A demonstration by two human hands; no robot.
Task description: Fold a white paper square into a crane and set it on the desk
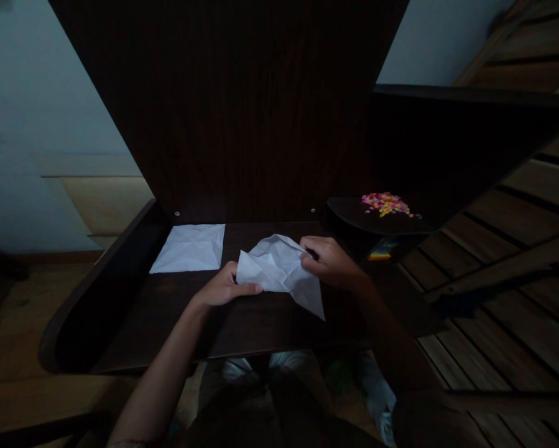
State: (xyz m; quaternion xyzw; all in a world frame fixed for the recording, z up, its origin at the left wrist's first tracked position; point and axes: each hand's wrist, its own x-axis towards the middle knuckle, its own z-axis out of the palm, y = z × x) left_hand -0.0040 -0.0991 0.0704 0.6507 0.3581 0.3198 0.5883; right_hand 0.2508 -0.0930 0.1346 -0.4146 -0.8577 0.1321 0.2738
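Dim room: pale wall (pixel 22 112) to the left, wood slats (pixel 512 317) to the right, dark desk (pixel 242 330) between. White paper (pixel 267 267) creased, partly folded, held over the desk's middle. Long axis runs side to side, one corner pointing down toward the near edge on the right. Left hand (pixel 221 287) closed on its left end, thumb on top; right hand (pixel 328 256) pinching its upper right edge. The paper lies between the two grips. Flat creased sheet (pixel 190 247) beyond the left hand, nearer to it than to the right. No container made out; bright bits (pixel 385 203) heaped loose on a rounded shelf (pixel 349 214), right hand nearer. Colourful card (pixel 380 250) below, print unreadable.
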